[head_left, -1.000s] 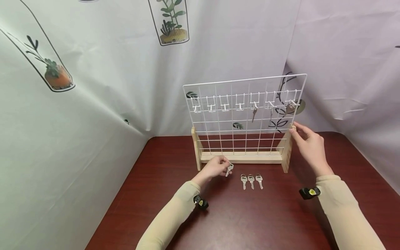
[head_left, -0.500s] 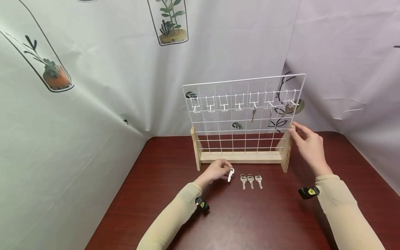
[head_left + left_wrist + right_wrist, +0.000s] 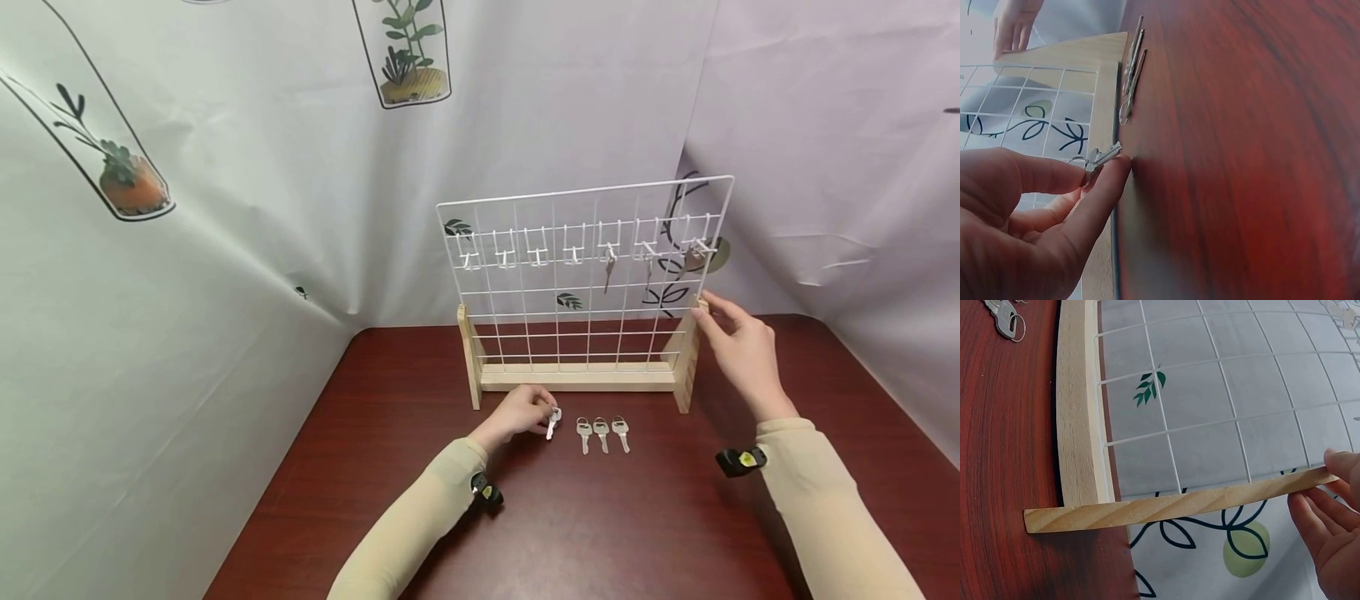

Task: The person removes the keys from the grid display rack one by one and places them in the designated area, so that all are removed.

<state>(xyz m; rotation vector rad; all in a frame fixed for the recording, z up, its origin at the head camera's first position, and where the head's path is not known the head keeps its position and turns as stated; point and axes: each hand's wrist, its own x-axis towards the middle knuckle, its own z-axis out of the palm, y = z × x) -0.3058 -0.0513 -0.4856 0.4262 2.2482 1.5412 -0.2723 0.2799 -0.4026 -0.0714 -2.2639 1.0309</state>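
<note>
In the head view, my left hand (image 3: 521,410) pinches a silver key (image 3: 553,423) by its bow, low over the table before the rack. The left wrist view shows this key (image 3: 1102,160) with a thin ring, between thumb and fingers. Just right of it, three similar keys (image 3: 602,430) lie in a row on the table. My right hand (image 3: 746,354) grips the top of the right wooden upright (image 3: 1179,503) of a white wire grid rack (image 3: 555,287). Several white hooks (image 3: 537,257) line the grid; keys (image 3: 610,273) hang from the three rightmost.
The rack stands on a dark red table (image 3: 585,533) near its back edge, with a pale wooden crossbar (image 3: 577,379) at its foot. Light cloth walls (image 3: 262,250) printed with plants enclose the back and sides.
My left hand has come down and slightly toward me with the key, which now hangs more steeply from the fingers. The right hand stays on the upright; the three table keys lie still.
</note>
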